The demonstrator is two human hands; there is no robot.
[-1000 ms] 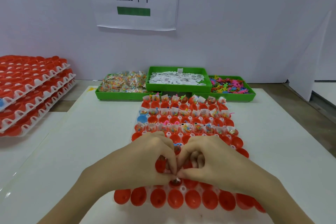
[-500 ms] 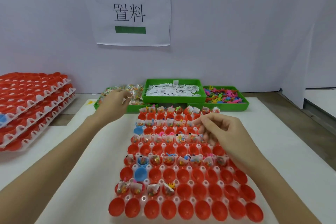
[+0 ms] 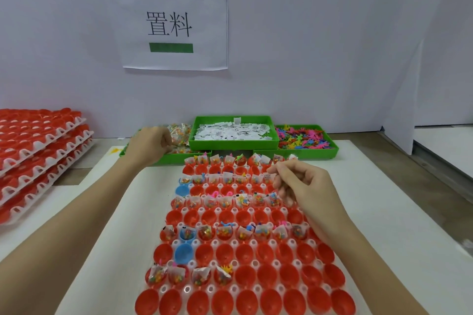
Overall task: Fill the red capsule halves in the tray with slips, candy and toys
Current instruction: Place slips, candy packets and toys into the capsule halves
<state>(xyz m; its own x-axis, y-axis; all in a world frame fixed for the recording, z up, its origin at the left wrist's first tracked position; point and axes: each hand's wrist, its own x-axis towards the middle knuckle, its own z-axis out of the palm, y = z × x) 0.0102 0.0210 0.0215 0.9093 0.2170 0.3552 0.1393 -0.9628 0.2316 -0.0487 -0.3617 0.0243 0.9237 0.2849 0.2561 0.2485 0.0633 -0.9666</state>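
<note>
Head view. My left hand (image 3: 149, 144) reaches to the far left green bin (image 3: 166, 158), fingers curled down into the candy packets (image 3: 179, 133); I cannot tell whether a packet is already pinched. This hand works the candy bin because that bin sits on its own side. My right hand (image 3: 304, 186) hovers over the far right part of the tray (image 3: 222, 289), fingers loosely curled, thumb and forefinger close together; whether they hold anything is too small to tell. The slips (image 3: 230, 132) and toys (image 3: 304, 137) lie in the centre and right bins, just beyond it. Empty red capsule halves (image 3: 266, 276) lie in the near rows, well below both hands; four halves at the left of the second-nearest row are filled.
</note>
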